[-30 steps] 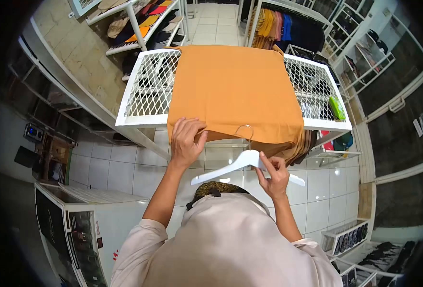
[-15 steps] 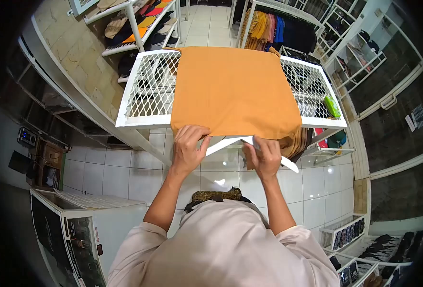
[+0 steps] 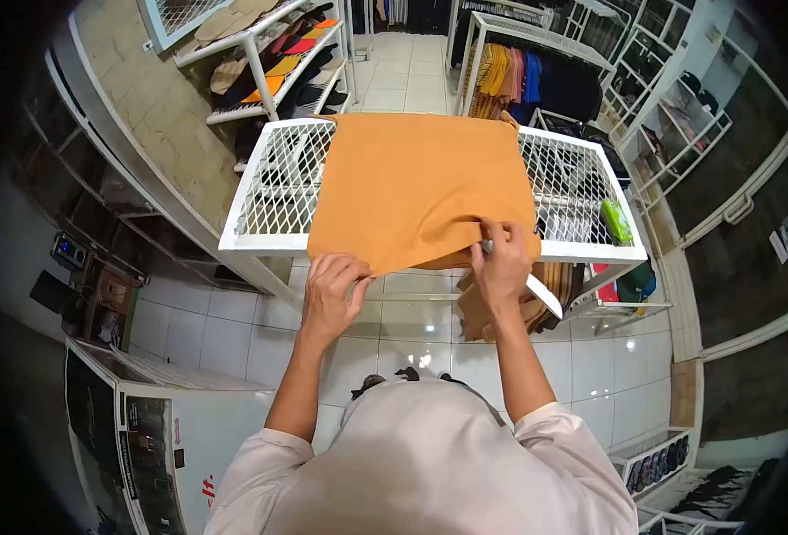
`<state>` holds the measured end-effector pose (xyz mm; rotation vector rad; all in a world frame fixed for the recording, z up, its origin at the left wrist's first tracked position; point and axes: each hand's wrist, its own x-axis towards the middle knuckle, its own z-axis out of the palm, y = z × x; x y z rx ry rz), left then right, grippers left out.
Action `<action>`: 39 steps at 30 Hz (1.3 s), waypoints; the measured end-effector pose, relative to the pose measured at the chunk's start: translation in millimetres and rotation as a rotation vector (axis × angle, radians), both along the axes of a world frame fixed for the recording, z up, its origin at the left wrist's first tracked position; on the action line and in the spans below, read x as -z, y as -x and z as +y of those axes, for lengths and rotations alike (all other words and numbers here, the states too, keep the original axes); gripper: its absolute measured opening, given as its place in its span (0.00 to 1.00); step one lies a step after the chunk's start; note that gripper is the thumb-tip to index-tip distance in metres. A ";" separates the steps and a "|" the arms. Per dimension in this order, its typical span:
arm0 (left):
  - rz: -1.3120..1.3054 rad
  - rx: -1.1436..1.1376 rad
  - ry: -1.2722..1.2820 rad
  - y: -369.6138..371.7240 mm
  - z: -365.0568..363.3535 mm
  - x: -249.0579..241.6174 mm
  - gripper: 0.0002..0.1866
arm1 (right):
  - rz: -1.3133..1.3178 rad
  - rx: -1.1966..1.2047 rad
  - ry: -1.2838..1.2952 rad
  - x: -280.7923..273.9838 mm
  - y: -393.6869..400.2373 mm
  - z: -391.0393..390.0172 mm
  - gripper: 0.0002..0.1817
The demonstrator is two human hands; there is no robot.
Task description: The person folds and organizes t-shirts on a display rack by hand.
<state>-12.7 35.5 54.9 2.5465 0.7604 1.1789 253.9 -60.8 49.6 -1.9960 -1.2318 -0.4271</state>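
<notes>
An orange cloth (image 3: 412, 178) lies over the middle of a white mesh-topped table (image 3: 265, 242). My left hand (image 3: 332, 290) pinches the cloth's near left edge, which hangs slightly past the table's front. My right hand (image 3: 501, 263) is closed at the near right edge, with the cloth bunched in folds beside its fingers. A white curved strip (image 3: 544, 296) sticks out to the right from under my right hand; the rest of it is hidden. Whether my right fingers also hold the strip cannot be made out.
A green packet (image 3: 617, 221) lies on the table's right mesh. Brown garments (image 3: 479, 312) hang beneath the table. Shelves with caps (image 3: 274, 80) stand at the back left, a clothes rack (image 3: 501, 76) at the back right. A white cabinet (image 3: 207, 437) is at lower left.
My right hand has moved up onto the cloth and bunched its near edge. The cloth's near left edge now reaches closer to me. Less of the white strip shows, and the view has shifted slightly.
</notes>
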 end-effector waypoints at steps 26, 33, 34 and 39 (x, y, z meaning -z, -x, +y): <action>0.132 -0.185 0.032 -53.9 50.7 26.1 0.12 | -0.131 -0.027 0.043 -16.0 -89.6 -62.5 0.18; 0.118 -0.290 0.028 -60.1 41.4 26.8 0.12 | 0.112 0.144 0.108 16.0 -101.1 -100.5 0.14; 0.119 -0.289 0.028 -61.2 40.7 28.9 0.12 | 0.114 0.091 0.090 18.1 -100.2 -103.7 0.14; 0.113 -0.440 0.028 -69.9 35.4 31.3 0.12 | 0.041 0.070 0.094 9.4 -94.1 -120.6 0.14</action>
